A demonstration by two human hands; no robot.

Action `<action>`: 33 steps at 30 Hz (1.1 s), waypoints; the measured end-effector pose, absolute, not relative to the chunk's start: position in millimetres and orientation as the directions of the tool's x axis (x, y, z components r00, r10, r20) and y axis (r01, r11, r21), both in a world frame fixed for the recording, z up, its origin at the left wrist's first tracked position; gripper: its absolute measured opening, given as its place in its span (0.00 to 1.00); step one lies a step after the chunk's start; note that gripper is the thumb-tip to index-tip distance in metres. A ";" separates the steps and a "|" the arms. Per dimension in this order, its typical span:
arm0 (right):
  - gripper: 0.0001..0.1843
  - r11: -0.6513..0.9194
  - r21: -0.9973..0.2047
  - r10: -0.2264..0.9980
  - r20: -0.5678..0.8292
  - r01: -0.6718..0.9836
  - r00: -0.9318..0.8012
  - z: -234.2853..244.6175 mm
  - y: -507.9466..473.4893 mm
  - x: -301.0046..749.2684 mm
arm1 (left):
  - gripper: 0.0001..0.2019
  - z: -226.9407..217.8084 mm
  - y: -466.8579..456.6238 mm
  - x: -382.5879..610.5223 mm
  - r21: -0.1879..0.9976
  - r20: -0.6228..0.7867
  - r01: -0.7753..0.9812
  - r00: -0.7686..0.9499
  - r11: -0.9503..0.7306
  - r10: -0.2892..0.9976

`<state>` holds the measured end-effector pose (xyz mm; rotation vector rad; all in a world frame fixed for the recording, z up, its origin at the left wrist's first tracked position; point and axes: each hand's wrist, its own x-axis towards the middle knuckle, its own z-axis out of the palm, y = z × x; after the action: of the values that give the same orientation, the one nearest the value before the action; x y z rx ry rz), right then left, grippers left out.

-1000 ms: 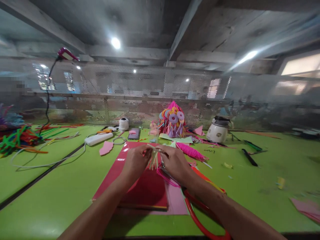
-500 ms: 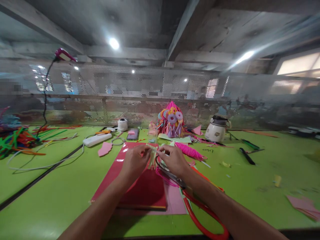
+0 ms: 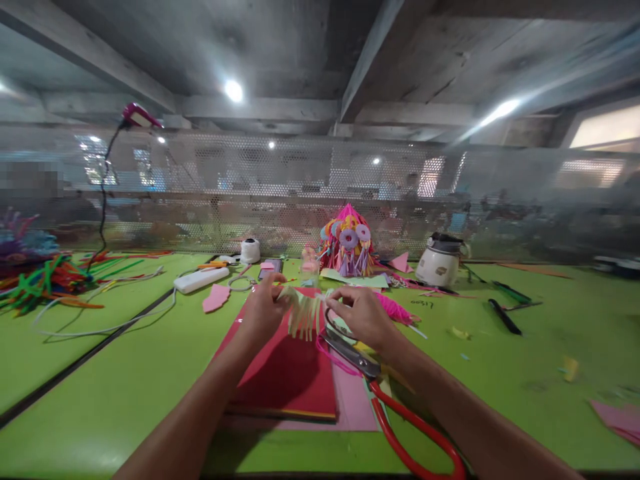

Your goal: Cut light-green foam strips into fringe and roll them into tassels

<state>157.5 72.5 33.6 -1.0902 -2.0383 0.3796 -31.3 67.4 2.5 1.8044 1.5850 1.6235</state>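
Note:
A pale yellow-green strip of fringed paper stretches between my hands, its cut strands hanging down over a red folder-like sheet. My left hand pinches the strip's left end. At the other end, the fingers of my right hand are closed on the strip. Red-handled scissors lie below my right hand, their blades pointing up and left across the red sheet's edge. A loop of pink cord lies by the blades. Pink paper shows from under the red sheet.
Beyond my hands stand a bundle of colourful paper tassels and a white jug. Bright pink yarn lies right of centre. A black-handled cutter rests farther right. At left are a white power strip and colourful fuzzy sticks.
My hands have moved apart, and the fringed paper that was bunched between them is now spread out wide. The view has shifted slightly.

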 end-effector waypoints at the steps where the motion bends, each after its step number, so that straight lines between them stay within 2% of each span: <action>1: 0.11 0.586 -0.585 0.806 0.492 0.561 -0.329 35.9 72.3 159.3 | 0.14 2.9 68.6 -33.1 0.766 0.538 0.526 -0.210 -0.370 0.816; 3: 0.10 0.587 -0.600 0.807 0.487 0.543 -0.335 40.6 70.3 161.5 | 0.15 3.7 70.3 -34.0 0.803 0.490 0.489 -0.213 -0.342 0.845; 6: 0.12 0.609 -0.601 0.792 0.494 0.517 -0.359 45.1 64.3 160.4 | 0.10 4.0 71.5 -30.5 0.879 0.400 0.383 -0.265 -0.285 0.878; 9: 0.12 0.590 -0.662 0.804 0.432 0.462 -0.408 46.0 58.1 154.8 | 0.06 2.5 72.5 -27.1 0.904 0.384 0.300 -0.263 -0.303 0.885; 14: 0.09 0.498 -0.772 0.843 0.326 0.394 -0.427 48.6 52.8 144.8 | 0.04 -2.2 74.2 -24.8 0.882 0.453 0.245 -0.199 -0.403 0.869; 20: 0.10 0.292 -0.891 0.907 0.143 0.347 -0.396 54.4 50.5 135.3 | 0.06 -2.7 72.4 -21.7 0.910 0.411 0.119 -0.142 -0.397 0.900; 22: 0.11 0.248 -0.905 0.921 0.110 0.345 -0.374 53.3 51.4 133.8 | 0.07 -1.5 70.9 -20.8 0.918 0.396 0.093 -0.137 -0.386 0.908; 33: 0.12 0.226 -0.909 0.938 0.106 0.350 -0.331 46.6 56.7 131.8 | 0.09 2.0 66.5 -15.1 0.931 0.366 0.061 -0.154 -0.361 0.918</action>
<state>131.8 56.7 46.6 -1.1910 -1.8125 1.0842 -15.1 66.5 2.0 1.4245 1.1549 1.5950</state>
